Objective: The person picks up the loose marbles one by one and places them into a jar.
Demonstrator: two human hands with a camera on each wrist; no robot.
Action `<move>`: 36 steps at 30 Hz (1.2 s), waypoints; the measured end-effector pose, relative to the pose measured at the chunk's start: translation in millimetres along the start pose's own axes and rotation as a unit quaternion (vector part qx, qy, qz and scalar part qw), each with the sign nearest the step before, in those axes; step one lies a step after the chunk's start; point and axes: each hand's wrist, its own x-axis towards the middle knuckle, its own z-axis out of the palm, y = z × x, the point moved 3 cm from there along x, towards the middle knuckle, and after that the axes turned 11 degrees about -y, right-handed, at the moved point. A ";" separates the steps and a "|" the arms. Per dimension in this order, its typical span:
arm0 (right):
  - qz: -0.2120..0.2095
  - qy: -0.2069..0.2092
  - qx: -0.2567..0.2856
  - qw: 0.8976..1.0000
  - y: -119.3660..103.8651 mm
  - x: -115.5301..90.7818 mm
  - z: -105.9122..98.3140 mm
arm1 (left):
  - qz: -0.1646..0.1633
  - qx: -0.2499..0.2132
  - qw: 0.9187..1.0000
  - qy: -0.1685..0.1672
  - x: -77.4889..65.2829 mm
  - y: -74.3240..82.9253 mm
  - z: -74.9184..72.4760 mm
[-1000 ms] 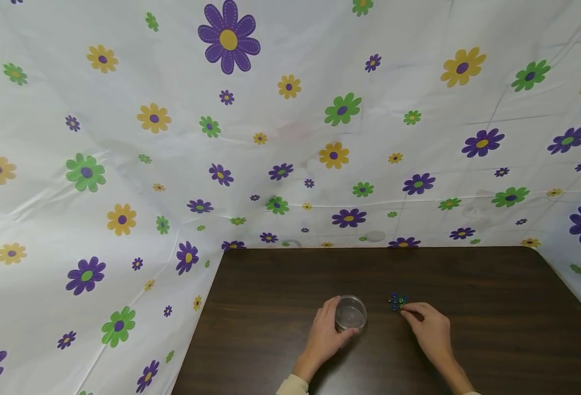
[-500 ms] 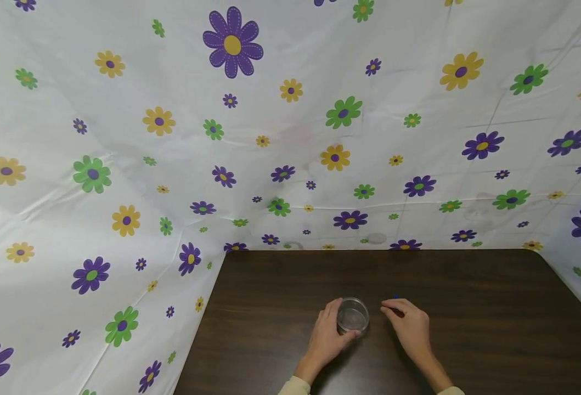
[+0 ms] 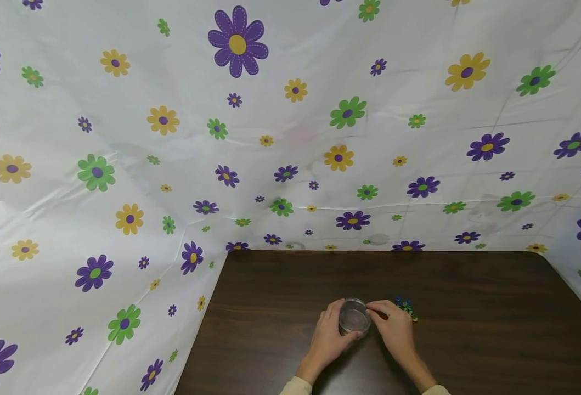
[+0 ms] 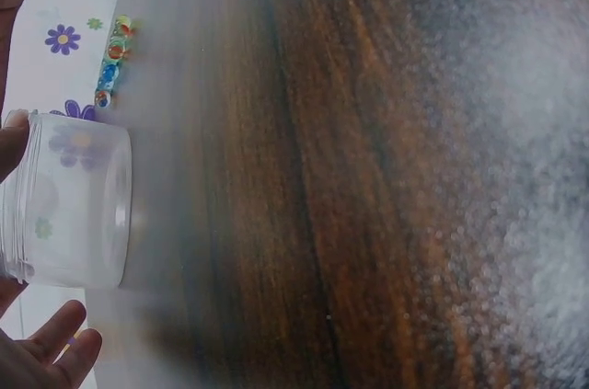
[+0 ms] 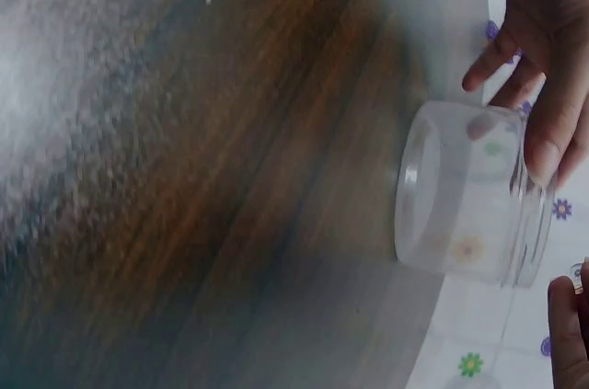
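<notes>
My left hand (image 3: 327,336) grips a clear plastic jar (image 3: 354,316) around its threaded rim, thumb on one side and fingers on the other. The jar stands upright and uncapped on the table. In the right wrist view, its wall (image 5: 460,196) is see-through and no marbles show inside. My right hand (image 3: 395,331) is at the jar's right rim, thumb and forefinger pinched together. A small glass marble (image 5: 578,279) shows partly between those fingertips. Several blue, green and amber marbles (image 3: 405,305) lie clustered just beyond my right hand, which partly hides them; the left wrist view shows them in a row (image 4: 113,62).
The dark wood-grain table (image 3: 492,307) extends to both sides and behind the jar. A white sheet with purple, yellow and green flowers (image 3: 290,126) hangs along the table's back and left edges.
My right hand has moved left from the marble cluster to the jar's rim, carrying a marble. My left hand stays on the jar.
</notes>
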 end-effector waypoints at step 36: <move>-0.074 -0.002 -0.023 0.997 3.6 -10.7 19.1 | -0.005 0.006 1.000 -0.010 0.4 -2.8 1.9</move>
